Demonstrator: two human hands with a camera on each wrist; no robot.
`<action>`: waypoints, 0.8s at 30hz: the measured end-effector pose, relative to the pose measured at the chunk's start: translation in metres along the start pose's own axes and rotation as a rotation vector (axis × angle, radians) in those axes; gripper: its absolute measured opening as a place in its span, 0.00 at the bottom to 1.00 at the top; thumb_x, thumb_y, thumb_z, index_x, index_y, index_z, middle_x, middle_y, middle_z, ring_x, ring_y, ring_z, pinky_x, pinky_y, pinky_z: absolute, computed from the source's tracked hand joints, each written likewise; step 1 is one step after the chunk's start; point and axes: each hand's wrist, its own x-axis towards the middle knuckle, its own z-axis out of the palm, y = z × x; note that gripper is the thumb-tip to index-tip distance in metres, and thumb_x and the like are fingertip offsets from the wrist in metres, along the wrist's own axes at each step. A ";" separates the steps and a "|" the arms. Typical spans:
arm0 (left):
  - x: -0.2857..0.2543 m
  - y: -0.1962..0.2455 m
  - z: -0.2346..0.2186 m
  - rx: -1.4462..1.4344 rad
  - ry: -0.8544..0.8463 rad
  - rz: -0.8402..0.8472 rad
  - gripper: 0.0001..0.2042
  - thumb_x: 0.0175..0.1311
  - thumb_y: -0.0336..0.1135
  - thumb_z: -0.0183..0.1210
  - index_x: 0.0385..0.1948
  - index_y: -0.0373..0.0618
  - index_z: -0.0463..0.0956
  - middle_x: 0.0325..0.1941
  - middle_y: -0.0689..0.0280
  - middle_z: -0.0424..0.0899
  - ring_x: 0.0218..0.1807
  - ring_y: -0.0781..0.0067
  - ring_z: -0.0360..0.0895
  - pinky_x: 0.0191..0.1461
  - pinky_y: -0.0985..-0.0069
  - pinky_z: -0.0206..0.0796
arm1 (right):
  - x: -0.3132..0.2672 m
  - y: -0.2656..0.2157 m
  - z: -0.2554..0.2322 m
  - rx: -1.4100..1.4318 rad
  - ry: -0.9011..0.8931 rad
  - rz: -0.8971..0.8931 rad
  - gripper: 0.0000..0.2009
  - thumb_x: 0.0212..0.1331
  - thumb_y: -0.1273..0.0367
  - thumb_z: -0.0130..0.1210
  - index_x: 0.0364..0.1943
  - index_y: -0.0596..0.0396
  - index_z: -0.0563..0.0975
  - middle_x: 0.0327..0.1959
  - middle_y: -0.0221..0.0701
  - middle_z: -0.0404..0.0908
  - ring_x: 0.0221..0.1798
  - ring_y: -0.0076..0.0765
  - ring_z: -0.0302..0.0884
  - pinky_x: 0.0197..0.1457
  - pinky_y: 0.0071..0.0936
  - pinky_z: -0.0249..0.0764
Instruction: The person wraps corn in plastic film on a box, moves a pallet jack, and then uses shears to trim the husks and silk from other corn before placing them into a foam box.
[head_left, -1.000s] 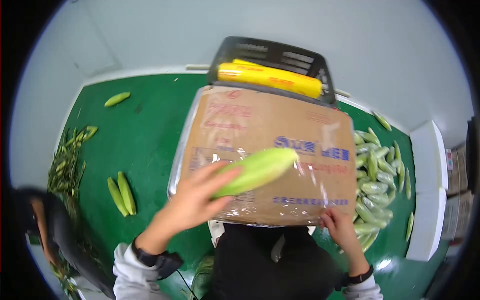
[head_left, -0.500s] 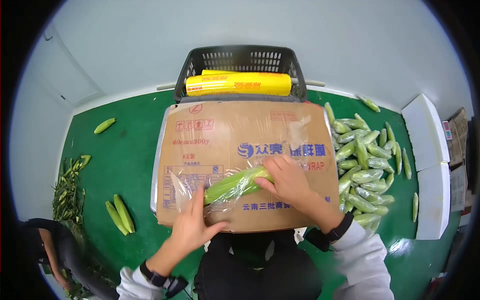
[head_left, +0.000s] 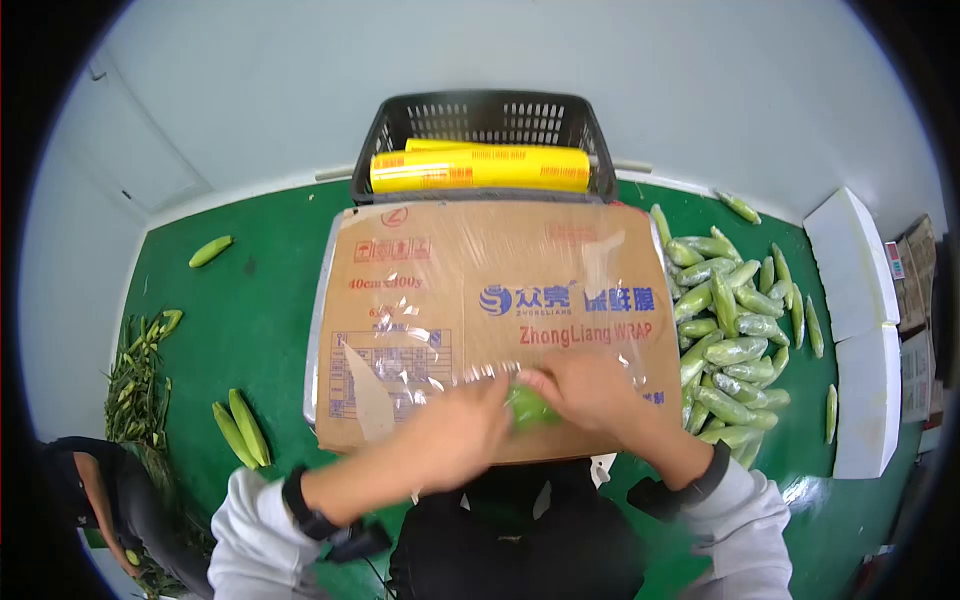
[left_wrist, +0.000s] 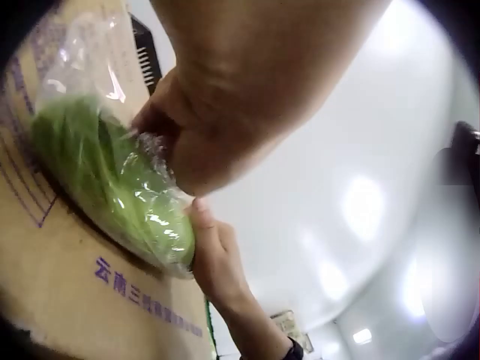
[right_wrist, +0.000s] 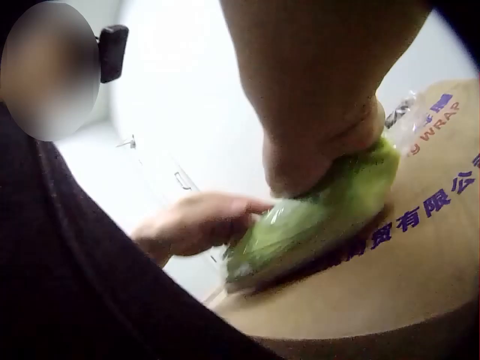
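A green ear of corn lies on the front part of a cardboard sheet, partly wrapped in clear plastic film. My right hand grips one end of the corn, its thumb near the husk. Crinkled film gathers at the curled fingers of my left hand, which pinches it against the corn's side. Both hands hide much of the ear in the head view. The left wrist view shows the wrapped corn close up, with loose film standing off its far end.
Behind the cardboard, a black crate holds yellow wrap rolls. Wrapped corn is heaped on the floor at right, beside white foam boxes. Bare ears and a husk pile lie left, near another person.
The left hand carried the corn onto the film-covered cardboard. Both hands then came together around it, and film now covers the ear, which has shifted toward the cardboard's front edge.
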 end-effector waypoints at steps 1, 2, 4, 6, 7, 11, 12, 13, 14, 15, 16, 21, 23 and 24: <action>-0.021 0.009 0.022 0.108 0.138 0.036 0.32 0.58 0.45 0.56 0.59 0.28 0.60 0.62 0.40 0.63 0.63 0.47 0.64 0.64 0.55 0.57 | -0.007 -0.010 -0.007 0.026 -0.188 0.098 0.19 0.61 0.51 0.50 0.37 0.55 0.74 0.26 0.40 0.79 0.36 0.45 0.78 0.39 0.38 0.74; -0.021 0.005 0.022 0.175 0.150 0.048 0.35 0.57 0.47 0.57 0.60 0.29 0.58 0.63 0.41 0.62 0.66 0.49 0.61 0.66 0.54 0.54 | -0.003 -0.014 -0.013 0.086 -0.304 0.141 0.20 0.59 0.53 0.52 0.44 0.54 0.73 0.36 0.40 0.80 0.43 0.44 0.78 0.43 0.39 0.74; -0.006 -0.016 0.018 0.310 0.228 0.044 0.38 0.55 0.49 0.59 0.62 0.30 0.56 0.66 0.44 0.60 0.69 0.50 0.56 0.69 0.55 0.50 | 0.003 -0.012 -0.009 0.024 0.095 -0.163 0.21 0.56 0.54 0.55 0.46 0.54 0.72 0.42 0.39 0.78 0.46 0.43 0.76 0.45 0.39 0.73; 0.045 -0.069 0.007 0.371 0.391 -0.028 0.37 0.55 0.46 0.60 0.62 0.31 0.56 0.67 0.44 0.58 0.70 0.50 0.56 0.69 0.58 0.51 | 0.017 -0.008 -0.009 -0.105 0.347 -0.451 0.23 0.52 0.55 0.58 0.47 0.54 0.71 0.46 0.38 0.76 0.48 0.43 0.75 0.46 0.39 0.73; 0.073 -0.096 -0.009 0.369 0.481 -0.074 0.37 0.54 0.44 0.60 0.63 0.32 0.55 0.67 0.44 0.57 0.69 0.49 0.57 0.69 0.60 0.52 | 0.033 -0.003 -0.008 -0.195 0.402 -0.579 0.23 0.51 0.56 0.59 0.47 0.54 0.71 0.47 0.37 0.75 0.49 0.43 0.75 0.46 0.38 0.73; 0.147 -0.125 -0.061 0.390 -0.205 -0.093 0.23 0.51 0.31 0.60 0.51 0.29 0.71 0.62 0.43 0.65 0.61 0.47 0.68 0.61 0.64 0.63 | 0.112 0.023 -0.011 -0.201 0.187 -0.575 0.26 0.46 0.54 0.62 0.46 0.53 0.71 0.42 0.37 0.75 0.45 0.44 0.76 0.43 0.37 0.73; 0.153 -0.126 -0.056 0.400 -0.225 -0.130 0.25 0.51 0.31 0.60 0.52 0.29 0.69 0.61 0.44 0.66 0.61 0.47 0.67 0.62 0.64 0.62 | 0.110 0.018 -0.012 -0.221 0.098 -0.539 0.26 0.45 0.54 0.63 0.46 0.52 0.71 0.41 0.37 0.76 0.44 0.44 0.76 0.42 0.37 0.73; 0.156 -0.125 -0.055 0.416 -0.238 -0.166 0.26 0.50 0.31 0.60 0.52 0.30 0.66 0.60 0.45 0.66 0.61 0.47 0.67 0.62 0.64 0.62 | 0.109 0.008 -0.017 -0.244 0.017 -0.507 0.26 0.44 0.54 0.63 0.45 0.52 0.71 0.39 0.38 0.77 0.42 0.44 0.77 0.41 0.37 0.73; 0.158 -0.125 -0.054 0.433 -0.249 -0.198 0.27 0.50 0.31 0.60 0.53 0.30 0.64 0.59 0.46 0.67 0.61 0.47 0.66 0.63 0.64 0.61 | 0.105 0.001 -0.023 -0.270 -0.063 -0.472 0.26 0.44 0.53 0.63 0.45 0.52 0.71 0.37 0.38 0.77 0.41 0.45 0.78 0.40 0.37 0.74; 0.155 -0.123 -0.058 0.426 -0.269 -0.197 0.27 0.50 0.32 0.60 0.53 0.30 0.65 0.59 0.47 0.67 0.61 0.47 0.66 0.63 0.64 0.61 | 0.090 -0.001 -0.021 -0.226 -0.037 -0.519 0.26 0.43 0.53 0.64 0.44 0.51 0.71 0.34 0.39 0.77 0.39 0.45 0.78 0.39 0.38 0.74; 0.150 -0.117 -0.063 0.418 -0.288 -0.197 0.26 0.49 0.32 0.61 0.52 0.30 0.66 0.59 0.47 0.67 0.61 0.48 0.66 0.63 0.64 0.61 | 0.065 -0.002 -0.019 -0.181 -0.010 -0.569 0.26 0.42 0.52 0.64 0.43 0.51 0.71 0.31 0.39 0.78 0.36 0.46 0.79 0.38 0.40 0.74; 0.142 -0.126 -0.058 0.309 -0.047 -0.100 0.27 0.53 0.37 0.60 0.55 0.36 0.68 0.65 0.48 0.63 0.65 0.49 0.63 0.66 0.65 0.58 | -0.054 0.014 -0.044 0.218 -0.766 -0.360 0.28 0.47 0.49 0.61 0.49 0.51 0.74 0.35 0.40 0.80 0.41 0.47 0.78 0.43 0.41 0.73; 0.118 -0.128 -0.040 0.024 0.381 0.052 0.28 0.55 0.39 0.59 0.59 0.39 0.66 0.68 0.49 0.60 0.67 0.50 0.61 0.68 0.65 0.55 | -0.092 0.035 -0.040 0.522 -0.599 -0.066 0.27 0.52 0.50 0.59 0.50 0.55 0.74 0.34 0.38 0.81 0.39 0.44 0.80 0.43 0.38 0.74; 0.102 -0.102 -0.036 -0.069 0.549 0.101 0.27 0.56 0.37 0.59 0.58 0.40 0.67 0.68 0.48 0.58 0.67 0.49 0.60 0.68 0.62 0.54 | -0.107 0.041 -0.033 0.725 -0.430 0.092 0.26 0.54 0.51 0.58 0.49 0.56 0.74 0.34 0.38 0.81 0.38 0.43 0.80 0.41 0.37 0.74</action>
